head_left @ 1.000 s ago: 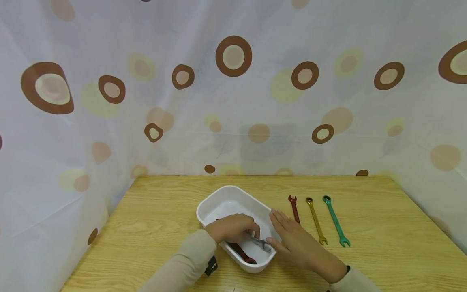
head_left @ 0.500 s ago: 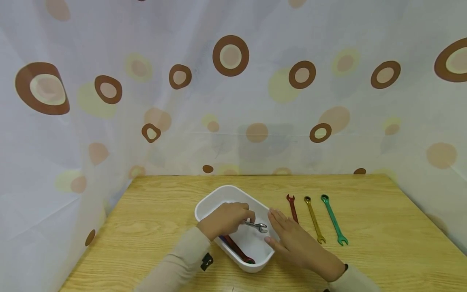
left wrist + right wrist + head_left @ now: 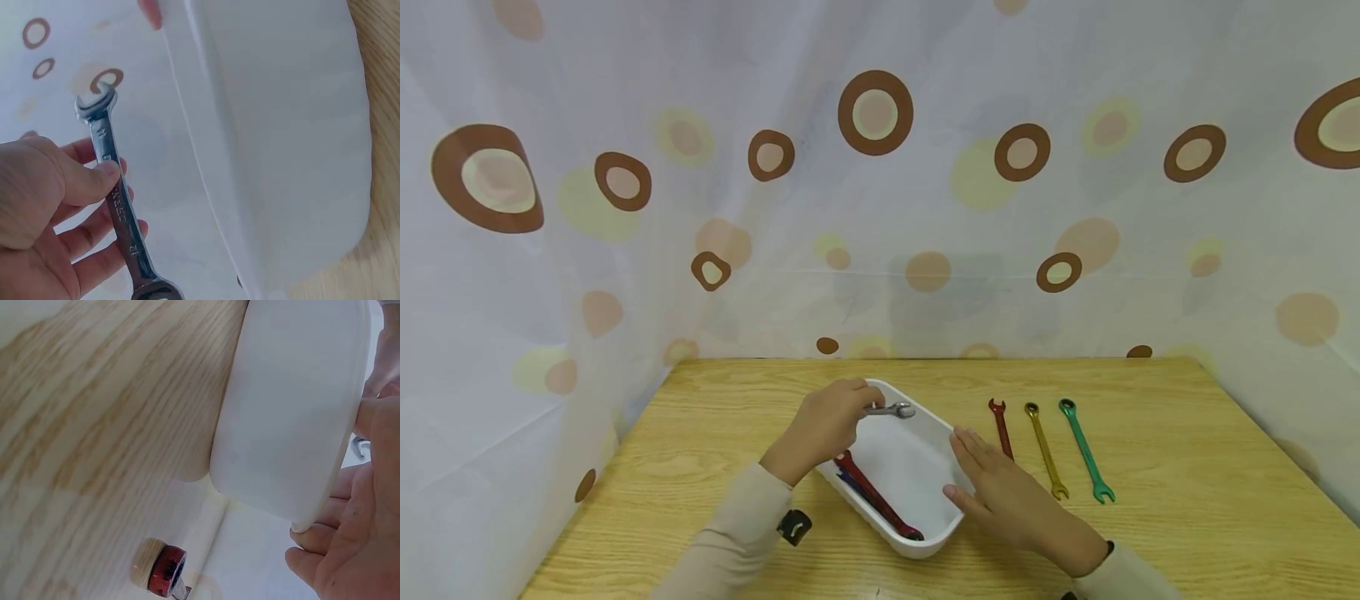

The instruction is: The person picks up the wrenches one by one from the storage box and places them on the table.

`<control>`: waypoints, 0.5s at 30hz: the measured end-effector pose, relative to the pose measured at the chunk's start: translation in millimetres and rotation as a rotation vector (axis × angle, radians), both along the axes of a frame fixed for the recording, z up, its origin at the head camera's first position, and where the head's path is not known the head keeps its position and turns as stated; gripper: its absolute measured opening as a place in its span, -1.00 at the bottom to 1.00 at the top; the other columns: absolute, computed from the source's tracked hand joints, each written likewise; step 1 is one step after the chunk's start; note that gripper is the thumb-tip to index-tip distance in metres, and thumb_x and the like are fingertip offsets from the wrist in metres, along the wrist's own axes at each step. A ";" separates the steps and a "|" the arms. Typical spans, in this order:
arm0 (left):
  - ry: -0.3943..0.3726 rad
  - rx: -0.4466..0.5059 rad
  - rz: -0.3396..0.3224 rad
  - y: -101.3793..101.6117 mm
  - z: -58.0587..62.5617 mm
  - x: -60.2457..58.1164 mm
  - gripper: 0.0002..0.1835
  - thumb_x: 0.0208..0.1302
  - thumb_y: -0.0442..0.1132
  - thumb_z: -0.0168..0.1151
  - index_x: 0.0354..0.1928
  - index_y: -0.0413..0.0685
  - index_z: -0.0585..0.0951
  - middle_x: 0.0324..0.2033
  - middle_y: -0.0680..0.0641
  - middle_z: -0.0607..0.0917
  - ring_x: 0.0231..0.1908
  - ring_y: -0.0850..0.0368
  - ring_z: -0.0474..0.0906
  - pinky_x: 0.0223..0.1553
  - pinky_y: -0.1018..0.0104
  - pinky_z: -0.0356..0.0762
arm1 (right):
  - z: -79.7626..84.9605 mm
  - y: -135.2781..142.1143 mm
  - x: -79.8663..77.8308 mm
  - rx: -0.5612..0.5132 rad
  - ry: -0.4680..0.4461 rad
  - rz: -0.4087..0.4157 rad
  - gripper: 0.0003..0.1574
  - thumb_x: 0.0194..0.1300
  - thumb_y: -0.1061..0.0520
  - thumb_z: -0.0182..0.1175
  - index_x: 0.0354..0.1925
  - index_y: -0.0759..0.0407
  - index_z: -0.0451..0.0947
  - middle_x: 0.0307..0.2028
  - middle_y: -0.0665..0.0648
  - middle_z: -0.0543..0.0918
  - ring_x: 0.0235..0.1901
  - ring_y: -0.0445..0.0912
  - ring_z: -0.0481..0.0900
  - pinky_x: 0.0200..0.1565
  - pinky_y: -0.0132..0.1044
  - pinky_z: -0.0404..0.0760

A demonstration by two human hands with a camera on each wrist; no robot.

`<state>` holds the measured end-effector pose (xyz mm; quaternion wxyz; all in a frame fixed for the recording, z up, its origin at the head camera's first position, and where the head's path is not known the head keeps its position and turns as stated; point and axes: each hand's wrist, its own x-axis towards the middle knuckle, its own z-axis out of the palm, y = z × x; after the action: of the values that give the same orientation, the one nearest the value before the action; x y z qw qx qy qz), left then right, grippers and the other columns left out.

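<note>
Silver wrench (image 3: 122, 206) is pinched in left hand (image 3: 826, 422), right hand (image 3: 1006, 493) outstretched against white tray (image 3: 906, 475) holding red wrench (image 3: 877, 497).

Across the lower frame, a white tray (image 3: 910, 458), red wrench (image 3: 1002, 429), gold wrench (image 3: 1046, 450) and green wrench (image 3: 1086, 450) are borne, left to right, by a wood-grained table (image 3: 722, 425).

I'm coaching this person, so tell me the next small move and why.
Probably lay the silver wrench on the table, where the gold wrench and green wrench already lie: the left hand holds it up near the white tray.
</note>
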<state>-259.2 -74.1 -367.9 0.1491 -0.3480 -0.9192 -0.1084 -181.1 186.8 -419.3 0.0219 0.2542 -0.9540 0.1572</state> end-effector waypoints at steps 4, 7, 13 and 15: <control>-0.046 0.125 0.077 -16.0 4.0 0.8 -0.74 0.18 -0.45 0.29 -0.15 0.06 0.64 -0.29 0.06 0.67 -0.35 0.19 0.58 -0.49 0.36 0.49 | -0.3 0.4 0.2 0.003 0.012 0.005 -0.08 0.47 -0.26 -0.13 0.43 0.41 0.03 0.43 0.36 0.07 0.43 0.21 0.02 0.34 0.13 0.14; -0.112 0.239 0.125 -29.4 4.7 1.1 -0.77 0.22 -0.46 0.24 -0.12 -0.06 0.61 -0.24 0.00 0.66 -0.30 0.13 0.58 -0.36 0.26 0.55 | -0.6 0.4 0.3 0.007 0.022 0.006 -0.08 0.47 -0.27 -0.14 0.43 0.41 0.03 0.43 0.36 0.08 0.42 0.22 0.03 0.34 0.13 0.14; -0.211 0.432 0.221 -56.9 1.5 0.4 -0.79 0.27 -0.46 0.19 -0.06 -0.25 0.58 -0.25 -0.11 0.64 -0.23 0.01 0.59 -0.22 0.16 0.58 | -1.7 0.3 -0.1 0.013 0.020 0.003 -0.08 0.47 -0.26 -0.14 0.43 0.40 0.03 0.44 0.35 0.07 0.43 0.21 0.02 0.34 0.14 0.14; -0.255 0.471 0.271 -65.3 -0.2 -0.6 -0.80 0.27 -0.45 0.19 -0.07 -0.26 0.58 -0.26 -0.12 0.64 -0.23 -0.02 0.59 -0.23 0.14 0.58 | -2.1 0.5 -0.3 0.014 0.018 0.003 -0.08 0.47 -0.27 -0.14 0.43 0.40 0.02 0.44 0.35 0.07 0.43 0.20 0.01 0.34 0.14 0.13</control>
<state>-259.8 -139.4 -368.1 0.1223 -0.1616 -0.9181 -0.3406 -181.3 187.3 -421.4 0.0286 0.2574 -0.9544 0.1481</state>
